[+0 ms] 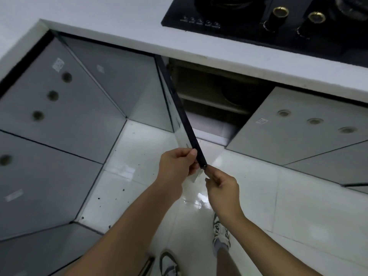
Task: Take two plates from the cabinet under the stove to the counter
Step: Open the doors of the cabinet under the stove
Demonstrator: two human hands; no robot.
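Opening step: both hands, left hand (pixel 180 163) and right hand (pixel 222 186), pinch the cabinet door (pixel 187 120) edge; next, reaching inside for plates, none visible.

Your stove (pixel 278 18) sits in the bench (pixel 119 22) at one o'clock. The open cabinet (pixel 215 96) lies directly below it, its door (pixel 187 118) swung toward you at twelve.

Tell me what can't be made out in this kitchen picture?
Head view only:
- Plates: none visible; the cabinet interior is dark and partly screened by the open door.
- Stove: cut off by the top edge; its small symbols are unreadable.
- Right hand fingertips: hidden behind the door's lower corner.
- Door stickers: too blurred.
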